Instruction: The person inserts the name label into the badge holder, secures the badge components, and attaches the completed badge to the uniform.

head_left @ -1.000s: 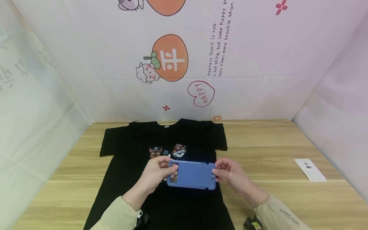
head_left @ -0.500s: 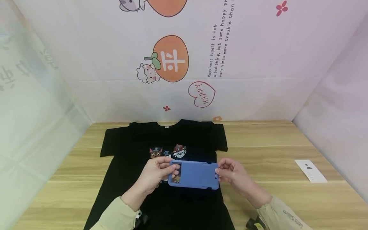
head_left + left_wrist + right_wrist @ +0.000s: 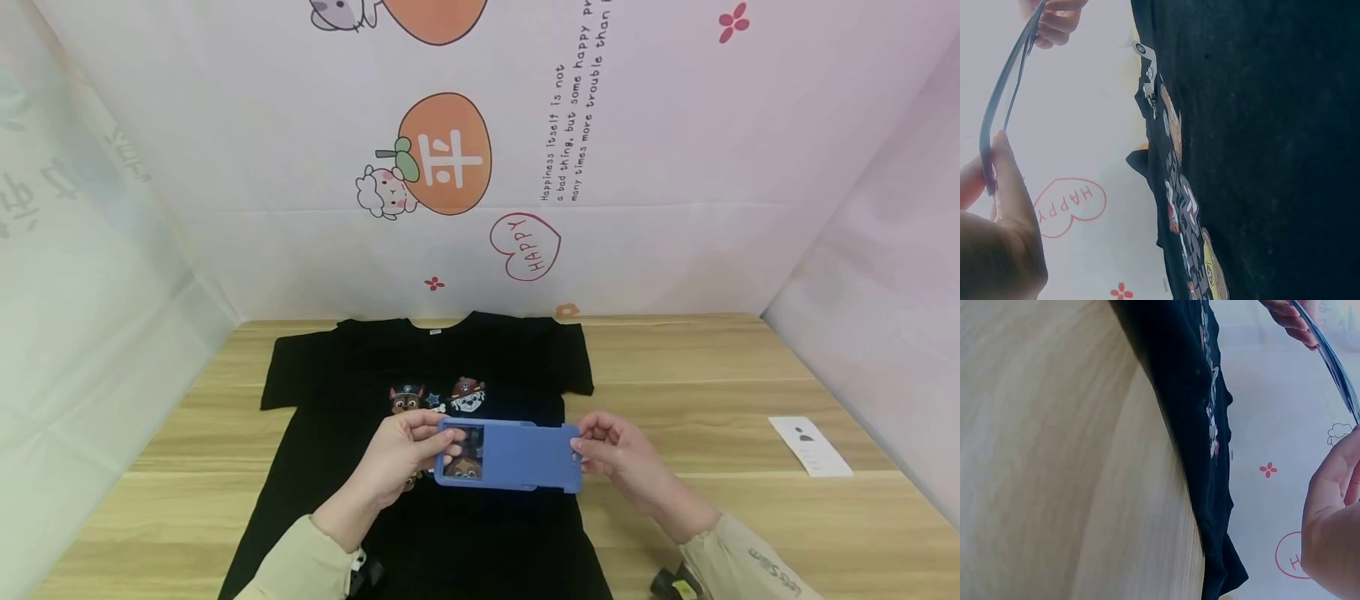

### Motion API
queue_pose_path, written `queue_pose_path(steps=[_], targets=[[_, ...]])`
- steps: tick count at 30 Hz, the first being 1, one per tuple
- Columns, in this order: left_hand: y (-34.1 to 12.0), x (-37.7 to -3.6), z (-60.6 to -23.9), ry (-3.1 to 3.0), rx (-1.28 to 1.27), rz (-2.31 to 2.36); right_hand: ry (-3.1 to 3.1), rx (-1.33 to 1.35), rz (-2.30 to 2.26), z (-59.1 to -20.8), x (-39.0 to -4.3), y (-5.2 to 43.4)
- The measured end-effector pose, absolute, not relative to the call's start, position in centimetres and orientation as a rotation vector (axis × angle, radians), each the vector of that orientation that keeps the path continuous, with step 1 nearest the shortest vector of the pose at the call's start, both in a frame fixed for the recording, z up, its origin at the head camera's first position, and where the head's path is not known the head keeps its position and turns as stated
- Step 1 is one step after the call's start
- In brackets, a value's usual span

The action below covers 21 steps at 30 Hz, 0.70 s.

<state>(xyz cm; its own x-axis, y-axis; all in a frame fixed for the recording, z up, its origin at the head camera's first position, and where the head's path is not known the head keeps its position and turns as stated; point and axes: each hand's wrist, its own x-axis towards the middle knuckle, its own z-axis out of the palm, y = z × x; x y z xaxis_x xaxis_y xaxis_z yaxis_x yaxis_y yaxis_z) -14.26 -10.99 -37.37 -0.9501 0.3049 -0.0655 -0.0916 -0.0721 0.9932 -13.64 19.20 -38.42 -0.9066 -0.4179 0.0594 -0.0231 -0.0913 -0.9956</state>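
In head view alone, a window (image 3: pixel 472 450) in the blue case (image 3: pixel 517 456)

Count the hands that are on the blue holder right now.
2. The left hand pinches the left end of the blue holder, above the black shirt; the right hand pinches its right end. No other hand seems hidden.

The head view is facing forward-down from above, while both closer, sideways-turned wrist views are sharing the blue holder (image 3: pixel 510 457) and black shirt (image 3: pixel 1272 150).
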Motion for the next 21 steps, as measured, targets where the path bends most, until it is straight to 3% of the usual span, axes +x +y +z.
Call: queue_pose_path(steps=[21], targets=[[-11.3,-14.5,-37.4,1.995,0.117,2.071,1.748,-0.579,-2.129,-38.5,-13.8,21.4]])
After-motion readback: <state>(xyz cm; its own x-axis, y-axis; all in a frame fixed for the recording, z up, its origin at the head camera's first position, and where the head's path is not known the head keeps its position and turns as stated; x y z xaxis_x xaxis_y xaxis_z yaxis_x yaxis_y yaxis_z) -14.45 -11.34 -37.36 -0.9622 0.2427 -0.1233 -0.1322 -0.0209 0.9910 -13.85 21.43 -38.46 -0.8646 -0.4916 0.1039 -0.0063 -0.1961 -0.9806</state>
